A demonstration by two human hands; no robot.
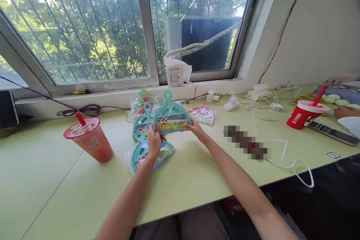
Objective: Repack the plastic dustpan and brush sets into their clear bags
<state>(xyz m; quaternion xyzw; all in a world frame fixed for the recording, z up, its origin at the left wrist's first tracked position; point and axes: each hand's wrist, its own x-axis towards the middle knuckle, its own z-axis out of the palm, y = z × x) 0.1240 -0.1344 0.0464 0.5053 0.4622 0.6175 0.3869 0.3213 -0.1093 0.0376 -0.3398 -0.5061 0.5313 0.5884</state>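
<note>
Between my two hands I hold up a teal mini dustpan and brush set in clear wrap, tilted above the table. My left hand grips its lower left corner, fingers closed. At its lower right corner my right hand pinches the edge. Under my left forearm lies another teal dustpan set, partly hidden. Behind it rests a further teal dustpan set, overlapping red and green ones near the wall. A pink dustpan set lies apart, to the right of my right hand.
A drink cup with a red straw stands at left. Right of me are a blurred-out object, a white cable, a red cup, a phone and another person's hand. Chargers sit near the wall.
</note>
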